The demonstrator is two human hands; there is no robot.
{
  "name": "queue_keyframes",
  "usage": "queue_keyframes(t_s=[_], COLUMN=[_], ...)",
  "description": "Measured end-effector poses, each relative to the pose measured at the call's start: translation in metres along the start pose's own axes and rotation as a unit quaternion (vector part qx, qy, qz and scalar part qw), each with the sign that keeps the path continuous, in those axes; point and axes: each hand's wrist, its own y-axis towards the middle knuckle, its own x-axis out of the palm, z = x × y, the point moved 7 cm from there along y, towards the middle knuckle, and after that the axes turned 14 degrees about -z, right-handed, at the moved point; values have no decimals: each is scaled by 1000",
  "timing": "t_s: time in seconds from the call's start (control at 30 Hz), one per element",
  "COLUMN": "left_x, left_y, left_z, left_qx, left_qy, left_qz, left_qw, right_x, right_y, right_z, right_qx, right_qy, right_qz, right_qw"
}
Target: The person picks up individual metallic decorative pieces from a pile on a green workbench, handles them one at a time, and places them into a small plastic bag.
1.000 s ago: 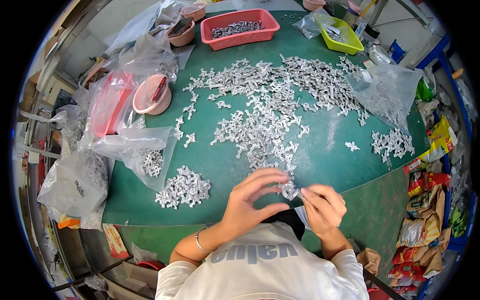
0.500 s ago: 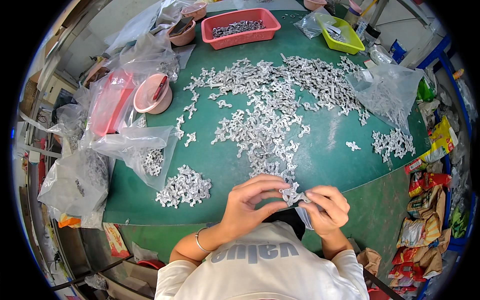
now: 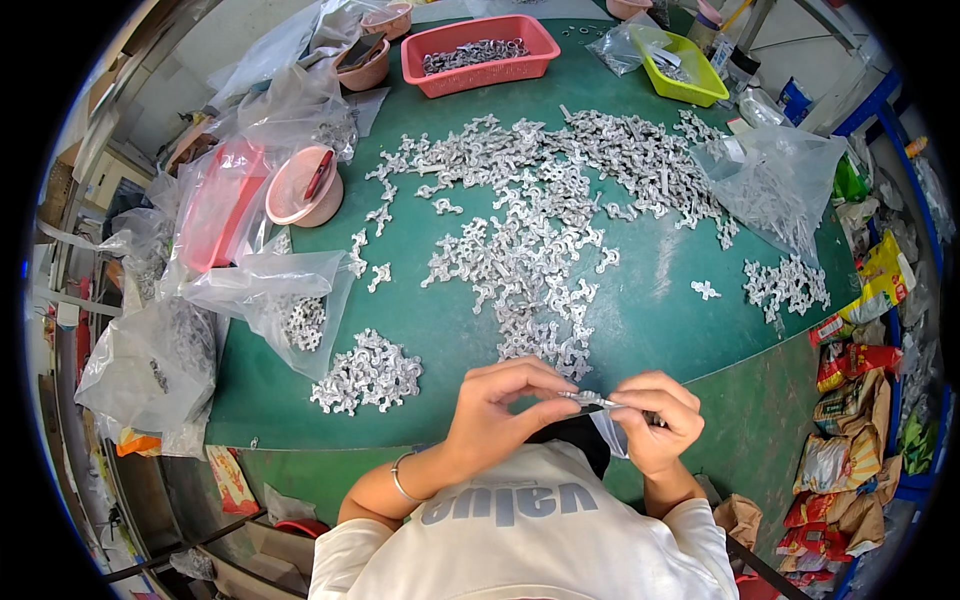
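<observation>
My left hand (image 3: 500,410) and my right hand (image 3: 655,420) meet at the near edge of the green table (image 3: 660,320). Together they pinch a small silver metal part (image 3: 590,400) between their fingertips. A small clear plastic bag (image 3: 612,435) hangs under my right hand's fingers. Just beyond my hands lies a wide scatter of the same silver metal parts (image 3: 530,240). A separate small heap of parts (image 3: 368,372) sits to the left of my left hand.
An open clear bag with parts (image 3: 285,300) lies at the left. A pink bowl (image 3: 303,188), a red basket (image 3: 478,48) and a yellow-green tray (image 3: 682,68) stand farther back. A large clear bag (image 3: 775,185) and a small pile of parts (image 3: 785,285) are at the right. Snack packets (image 3: 850,400) crowd the right edge.
My hands have drawn back from the pile toward my body, and the metal part is now held between both hands above the small bag.
</observation>
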Motion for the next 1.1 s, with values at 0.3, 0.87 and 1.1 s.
queue_keyframes(t_s=[0.3,0.87,1.1], left_x=[1,3,14], left_y=[1,0,-1], left_z=[-25,-37,-59], left_qx=[-159,-142,-209], left_qy=[-201,-171,-8], left_qz=[23,16,-61], left_qw=[966,975,976], right_x=[12,21,32], right_y=[-6,-17,-22], right_z=[25,46,105], right_qx=[182,202,286], right_qy=[216,305,658], right_qz=[-17,37,194], right_qw=[959,930,669])
